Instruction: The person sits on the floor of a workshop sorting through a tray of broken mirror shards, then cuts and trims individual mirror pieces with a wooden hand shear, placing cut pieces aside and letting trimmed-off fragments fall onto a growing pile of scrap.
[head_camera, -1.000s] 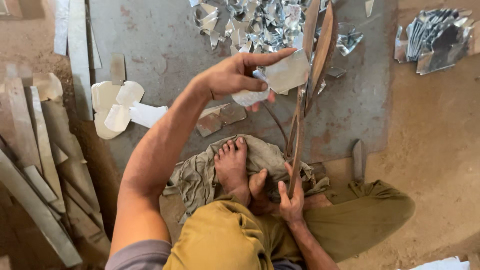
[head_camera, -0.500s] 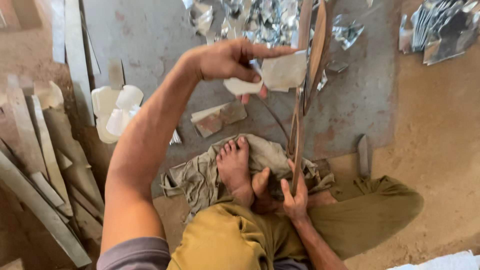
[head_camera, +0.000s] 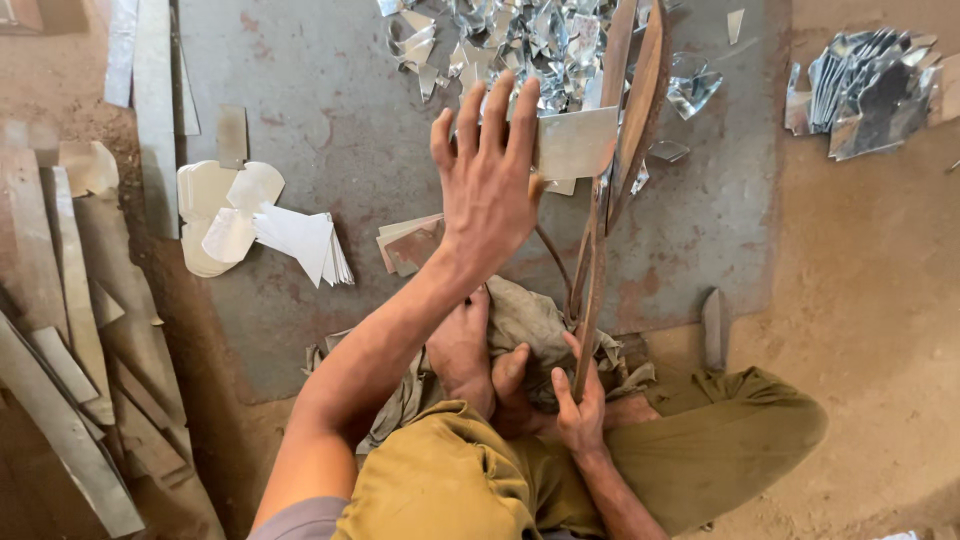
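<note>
My left hand (head_camera: 490, 190) reaches forward with its fingers spread flat and its back up, pinching a small square piece of sheet metal (head_camera: 578, 142) at its left edge. The piece's right edge sits against the blades of tall rusty bench shears (head_camera: 630, 100), which stand upright in front of me. Lower down, my right hand (head_camera: 580, 405) is closed around the long thin handle (head_camera: 590, 300) of the shears. My bare foot (head_camera: 462, 345) rests on a crumpled grey cloth (head_camera: 530, 315) at the base of the shears.
A heap of shiny metal offcuts (head_camera: 530, 35) lies behind the shears on a grey metal floor plate (head_camera: 330, 120). Cut pale shapes (head_camera: 260, 215) and a small stack (head_camera: 408, 243) lie to the left. Long metal strips (head_camera: 60, 300) line the left side, and more scrap (head_camera: 865, 85) lies far right.
My left hand has turned flat with the fingers spread and moved slightly lower, keeping the metal piece against the blades. My right hand stays on the handle.
</note>
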